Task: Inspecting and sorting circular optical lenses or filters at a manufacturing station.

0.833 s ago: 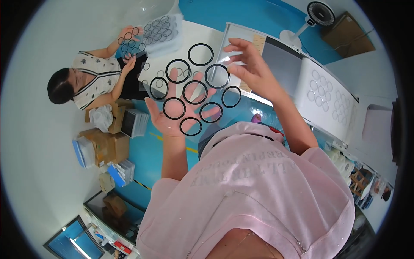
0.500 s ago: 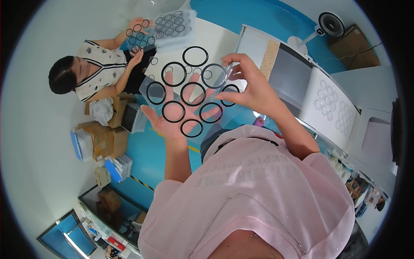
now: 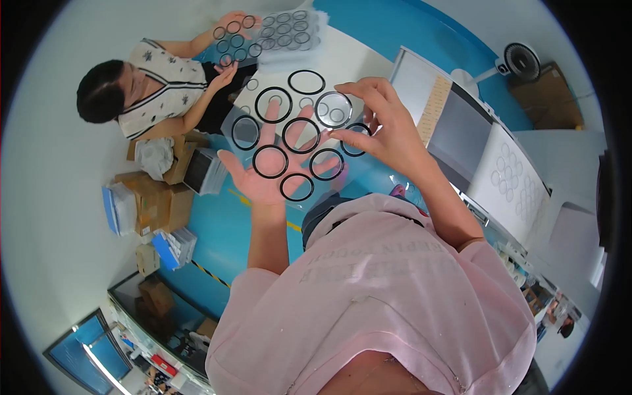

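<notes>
A clear sheet bearing several black rings [image 3: 270,161] lies over my left hand [image 3: 263,181]. That hand is open, palm up, its fingers spread beneath the sheet and seen through it. Above the sheet my right hand [image 3: 378,125] curves its thumb and forefinger around the edges of a clear round disc [image 3: 334,109]. The disc sits at one of the black rings near the sheet's far right. Whether it touches the sheet I cannot tell. Another ring [image 3: 356,139] is partly covered by my right thumb.
A white table [image 3: 359,49] stands beyond the sheet. Across it a seated co-worker [image 3: 164,92] holds a similar ringed sheet [image 3: 232,43] beside a stack of ringed sheets [image 3: 284,33]. To the right is a bench [image 3: 503,197] with clear discs; cardboard boxes [image 3: 155,204] are at left.
The disc between my right fingers now lines up more closely with the black ring. My view has shifted a little, and the co-worker's sheet has tilted slightly.
</notes>
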`<state>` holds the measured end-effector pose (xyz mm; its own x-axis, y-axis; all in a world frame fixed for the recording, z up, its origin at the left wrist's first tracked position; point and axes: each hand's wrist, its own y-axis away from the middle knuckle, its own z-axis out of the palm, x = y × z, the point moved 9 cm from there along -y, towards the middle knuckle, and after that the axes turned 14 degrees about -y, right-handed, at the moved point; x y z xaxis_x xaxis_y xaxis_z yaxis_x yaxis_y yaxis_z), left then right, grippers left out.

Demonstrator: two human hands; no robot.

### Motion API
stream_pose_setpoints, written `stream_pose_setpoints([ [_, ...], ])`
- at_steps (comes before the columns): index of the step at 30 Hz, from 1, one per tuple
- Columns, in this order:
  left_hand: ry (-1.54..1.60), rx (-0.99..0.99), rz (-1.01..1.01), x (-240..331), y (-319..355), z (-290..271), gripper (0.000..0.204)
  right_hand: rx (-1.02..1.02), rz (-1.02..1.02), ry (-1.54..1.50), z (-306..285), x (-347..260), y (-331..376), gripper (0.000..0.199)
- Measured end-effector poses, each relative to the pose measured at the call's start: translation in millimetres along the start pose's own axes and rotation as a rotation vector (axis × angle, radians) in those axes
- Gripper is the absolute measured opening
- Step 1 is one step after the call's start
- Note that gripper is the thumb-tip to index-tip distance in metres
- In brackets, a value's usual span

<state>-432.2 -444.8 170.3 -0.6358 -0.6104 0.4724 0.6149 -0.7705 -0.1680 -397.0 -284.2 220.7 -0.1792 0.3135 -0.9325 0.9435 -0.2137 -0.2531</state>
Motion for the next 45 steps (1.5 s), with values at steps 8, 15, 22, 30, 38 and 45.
stream_pose_setpoints([
  [8, -0.010, 0.059, 0.004, 29, 7, -24, 0.112, -0.116, 0.070, -0.080, 45, 26, -27, 0.057],
  [15, -0.105, 0.138, 0.006, 48, 16, -44, 0.110, -0.186, 0.084, -0.163, 84, 53, -42, 0.051],
  [22, -0.125, 0.120, 0.081, 66, 32, -56, 0.109, -0.175, 0.034, -0.097, 107, 43, -51, 0.053],
  [30, -0.169, 0.217, 0.099, 77, 32, -56, 0.112, -0.126, -0.008, -0.124, 111, 32, -55, 0.051],
  [38, -0.142, 0.119, 0.089, 75, 31, -46, 0.109, -0.021, -0.014, -0.096, 102, 25, -51, 0.048],
  [45, -0.192, 0.235, 0.054, 69, 40, -55, 0.073, 0.098, -0.114, 0.070, 69, 17, -45, 0.048],
])
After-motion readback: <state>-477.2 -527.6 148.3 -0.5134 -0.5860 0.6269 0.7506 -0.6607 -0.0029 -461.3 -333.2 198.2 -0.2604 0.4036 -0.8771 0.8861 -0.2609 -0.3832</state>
